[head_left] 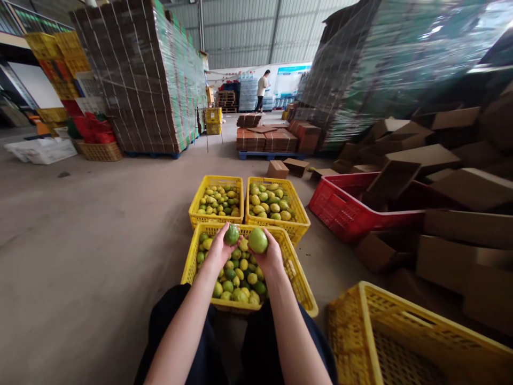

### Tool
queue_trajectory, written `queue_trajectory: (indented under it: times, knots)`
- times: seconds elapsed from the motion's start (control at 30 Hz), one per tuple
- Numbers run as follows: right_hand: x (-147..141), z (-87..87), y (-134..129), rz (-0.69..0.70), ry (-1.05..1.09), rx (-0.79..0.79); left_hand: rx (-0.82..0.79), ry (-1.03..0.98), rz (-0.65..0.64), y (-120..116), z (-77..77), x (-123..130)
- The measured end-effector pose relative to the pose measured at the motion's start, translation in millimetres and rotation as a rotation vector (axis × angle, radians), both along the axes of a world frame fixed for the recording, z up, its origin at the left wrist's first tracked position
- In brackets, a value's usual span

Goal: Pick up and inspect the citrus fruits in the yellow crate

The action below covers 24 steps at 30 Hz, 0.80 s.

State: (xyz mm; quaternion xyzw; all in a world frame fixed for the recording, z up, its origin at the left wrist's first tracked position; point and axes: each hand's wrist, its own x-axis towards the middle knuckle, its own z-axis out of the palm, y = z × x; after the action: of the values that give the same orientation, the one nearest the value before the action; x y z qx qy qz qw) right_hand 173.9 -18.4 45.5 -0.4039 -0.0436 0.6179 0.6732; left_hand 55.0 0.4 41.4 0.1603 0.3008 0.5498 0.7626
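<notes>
My left hand [218, 249] is closed round a dark green lemon [231, 234]. In my right hand [271, 253] is a larger, paler green lemon [258, 240]. Both hands are held side by side above a yellow plastic crate [298, 278] of green and yellow lemons [239, 295], between my knees. Just beyond it stand two smaller-looking yellow crates: the left crate [193, 209] has mostly yellow lemons [218, 199], and the right crate [301, 220] has larger yellow-green lemons [269, 200].
A yellow crate [363, 331] stands at lower right. Behind it are a red crate [332, 208] and a heap of open cardboard boxes [460, 187]. Wrapped carton stacks [132, 75] rise on both sides. Flattened cartons [266, 140] lie on a blue pallet. A person [262, 90] stands far back.
</notes>
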Motion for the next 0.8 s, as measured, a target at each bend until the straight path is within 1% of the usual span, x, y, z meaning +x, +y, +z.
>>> queue_trajectory:
  times: [0.07,0.13,0.23,0.4,0.5,0.63,0.8]
  knots:
    - [-1,-2.8,2,0.004,0.014,-0.033,-0.012,-0.004,-0.019,1,-1.7,-1]
    - [-1,-4.8,2,0.022,0.03,-0.062,-0.068,0.008,-0.002,1,-3.0,-2]
    - [-1,-3.9,0,0.084,0.049,-0.043,-0.132,0.03,0.014,2,-4.8,-4]
    - [-2,1.7,-4,0.148,-0.034,0.051,-0.114,0.025,0.01,0,-4.1,-4]
    - [-1,1.9,-5,0.179,-0.045,0.025,-0.103,0.007,0.035,0,0.2,-3]
    - [0,-0.5,-3,0.159,-0.037,-0.043,-0.124,0.035,0.07,-2,4.5,-1]
    - [1,-4.3,0,0.128,0.011,-0.05,-0.117,0.048,-0.01,-2,2.3,-1]
